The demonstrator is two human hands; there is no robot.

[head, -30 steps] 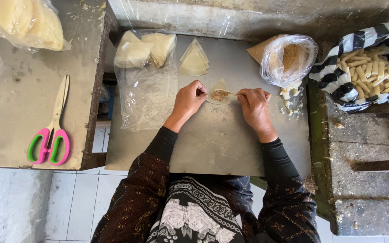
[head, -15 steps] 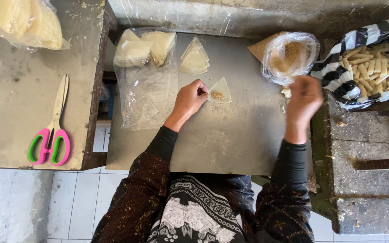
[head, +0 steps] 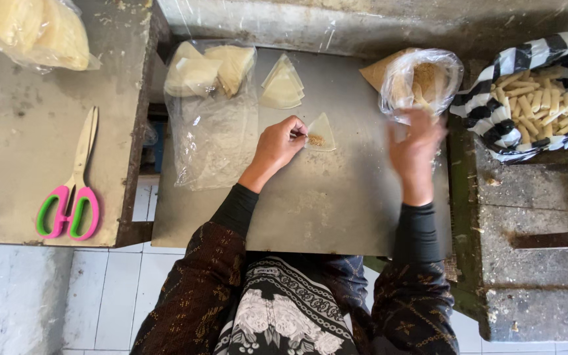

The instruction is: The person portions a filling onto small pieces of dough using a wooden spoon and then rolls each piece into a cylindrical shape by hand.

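1. Pinching the near corner of a triangular wrapper [head: 321,133] flat on the metal table [head: 336,197], the left hand [head: 279,146] has fingers together on it; a dab of filling [head: 316,139] sits at its centre, unrolled.
2. Blurred right hand [head: 417,141] hovers at three o'clock below the filling bag [head: 422,82]; finger state unclear.
3. Finished rolls [head: 539,102] fill the striped bag at two o'clock; spare wrappers [head: 283,84] wait at twelve.

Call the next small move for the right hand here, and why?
Probably bring the right hand back to the wrapper and start folding. The left hand pins the triangular wrapper's edge, a small heap of filling already sits on it, and the right hand is blurred beside the filling bag, away from the wrapper.
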